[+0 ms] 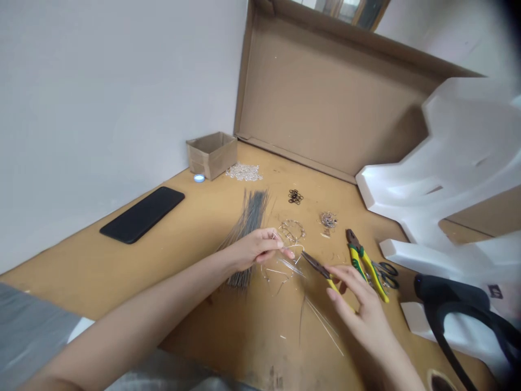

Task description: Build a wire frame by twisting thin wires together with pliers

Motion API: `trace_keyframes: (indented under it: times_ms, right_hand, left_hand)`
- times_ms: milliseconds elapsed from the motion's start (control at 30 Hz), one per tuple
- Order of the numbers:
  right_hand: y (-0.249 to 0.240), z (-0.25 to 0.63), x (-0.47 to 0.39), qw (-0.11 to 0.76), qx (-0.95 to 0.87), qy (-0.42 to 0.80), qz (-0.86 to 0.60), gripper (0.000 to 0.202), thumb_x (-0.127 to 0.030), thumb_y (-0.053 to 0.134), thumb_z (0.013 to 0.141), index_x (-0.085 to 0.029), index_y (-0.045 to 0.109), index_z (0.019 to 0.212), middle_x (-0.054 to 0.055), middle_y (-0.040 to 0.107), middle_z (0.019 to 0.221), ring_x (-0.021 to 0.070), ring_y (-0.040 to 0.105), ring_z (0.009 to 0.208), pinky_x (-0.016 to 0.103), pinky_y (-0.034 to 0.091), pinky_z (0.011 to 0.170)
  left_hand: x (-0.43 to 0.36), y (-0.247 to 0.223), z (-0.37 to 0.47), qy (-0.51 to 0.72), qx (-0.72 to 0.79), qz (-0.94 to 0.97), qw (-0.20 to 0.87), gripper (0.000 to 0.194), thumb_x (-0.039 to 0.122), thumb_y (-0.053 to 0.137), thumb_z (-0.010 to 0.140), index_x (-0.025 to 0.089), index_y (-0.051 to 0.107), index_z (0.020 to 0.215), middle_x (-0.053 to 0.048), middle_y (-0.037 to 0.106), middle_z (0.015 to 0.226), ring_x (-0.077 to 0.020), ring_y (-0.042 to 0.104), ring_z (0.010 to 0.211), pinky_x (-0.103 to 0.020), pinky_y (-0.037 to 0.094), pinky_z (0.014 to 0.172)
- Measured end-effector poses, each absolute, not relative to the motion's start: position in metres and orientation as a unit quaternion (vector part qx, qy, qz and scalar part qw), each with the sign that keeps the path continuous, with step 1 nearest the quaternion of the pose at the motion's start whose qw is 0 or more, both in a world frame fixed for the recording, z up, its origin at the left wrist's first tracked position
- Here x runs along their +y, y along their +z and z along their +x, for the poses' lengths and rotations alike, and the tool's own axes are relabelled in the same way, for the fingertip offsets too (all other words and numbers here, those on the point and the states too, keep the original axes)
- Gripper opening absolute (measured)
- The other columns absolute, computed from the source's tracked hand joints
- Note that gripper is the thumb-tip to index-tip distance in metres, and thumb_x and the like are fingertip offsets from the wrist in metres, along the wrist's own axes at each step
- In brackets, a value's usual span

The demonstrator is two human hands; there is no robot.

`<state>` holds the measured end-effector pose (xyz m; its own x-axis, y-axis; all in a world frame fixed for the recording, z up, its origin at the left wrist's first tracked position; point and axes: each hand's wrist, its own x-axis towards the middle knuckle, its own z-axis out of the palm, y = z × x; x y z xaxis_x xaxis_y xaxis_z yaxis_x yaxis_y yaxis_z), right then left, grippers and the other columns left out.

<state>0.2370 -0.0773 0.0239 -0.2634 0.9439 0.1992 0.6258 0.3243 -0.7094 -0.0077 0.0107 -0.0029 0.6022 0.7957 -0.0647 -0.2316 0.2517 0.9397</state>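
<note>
My left hand (260,248) pinches a thin silvery wire (296,246) above the middle of the table. The wire curves over toward the right. Yellow-handled needle-nose pliers (318,266) are in my right hand (354,296), their tip at the wire's bent end; whether the jaws grip it is too small to tell. Beneath my left hand lies a bundle of straight grey wires (253,212). Bent wire pieces (292,229) rest just beyond my fingers, and loose straight wires (323,323) lie nearer the front.
Green-and-yellow pliers (366,263) and black-handled scissors (387,274) lie right of my right hand. Farther back are black rings (295,196), a small wire heap (328,219), clear pieces (245,172) and a small box (212,155). A black phone-like slab (142,214) lies left.
</note>
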Motion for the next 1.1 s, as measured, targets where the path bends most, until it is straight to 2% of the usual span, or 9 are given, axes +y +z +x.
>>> trace_keyframes:
  times_ms: [100, 233, 533, 800, 1100]
  right_hand:
    - [0.0226, 0.2372, -0.0757, 0.280, -0.820, 0.104, -0.489, 0.038, -0.024, 0.053, 0.079, -0.021, 0.051, 0.117, 0.011, 0.053, 0.102, 0.0211, 0.054, 0.089, 0.035, 0.046, 0.074]
    - [0.0192, 0.2360, -0.0770, 0.253, -0.846, 0.047, -0.467, 0.042, -0.019, 0.055, 0.077, -0.020, 0.048, 0.119, 0.011, 0.052, 0.102, 0.0223, 0.053, 0.091, 0.037, 0.047, 0.075]
    - [0.0152, 0.2308, -0.0753, 0.233, -0.866, 0.013, -0.442, 0.043, -0.019, 0.057, 0.076, -0.018, 0.049, 0.118, 0.011, 0.052, 0.101, 0.0223, 0.052, 0.090, 0.036, 0.047, 0.072]
    - [0.0165, 0.2298, -0.0768, 0.219, -0.878, -0.055, -0.423, 0.050, -0.020, 0.057, 0.076, -0.023, 0.044, 0.124, 0.011, 0.054, 0.101, 0.0228, 0.052, 0.084, 0.036, 0.046, 0.067]
    - [0.0142, 0.2313, -0.0774, 0.239, -0.880, -0.037, -0.409, 0.053, -0.014, 0.057, 0.075, -0.022, 0.043, 0.125, 0.011, 0.054, 0.099, 0.0206, 0.053, 0.081, 0.035, 0.046, 0.067]
  left_hand:
    - [0.0141, -0.0050, -0.0096, 0.348, 0.258, 0.484, 0.761, 0.010, 0.018, 0.049, 0.077, 0.015, 0.042, 0.072, -0.006, 0.068, 0.077, 0.0014, 0.020, 0.031, -0.017, 0.012, 0.036]
    - [0.0144, -0.0076, -0.0092, 0.349, 0.257, 0.475, 0.766, 0.009, 0.019, 0.050, 0.077, 0.015, 0.043, 0.072, -0.007, 0.068, 0.078, 0.0015, 0.021, 0.031, -0.017, 0.012, 0.035]
    - [0.0128, -0.0092, -0.0072, 0.334, 0.255, 0.466, 0.779, 0.011, 0.019, 0.052, 0.075, 0.014, 0.043, 0.071, -0.003, 0.066, 0.072, 0.0027, 0.022, 0.029, -0.016, 0.012, 0.035]
    - [0.0136, -0.0096, -0.0078, 0.318, 0.249, 0.457, 0.792, 0.013, 0.021, 0.053, 0.075, 0.014, 0.042, 0.072, -0.005, 0.067, 0.074, 0.0030, 0.021, 0.030, -0.016, 0.011, 0.035]
    - [0.0126, -0.0070, -0.0082, 0.322, 0.226, 0.472, 0.789, 0.013, 0.020, 0.052, 0.077, 0.014, 0.042, 0.070, -0.004, 0.066, 0.073, 0.0029, 0.022, 0.030, -0.016, 0.013, 0.035]
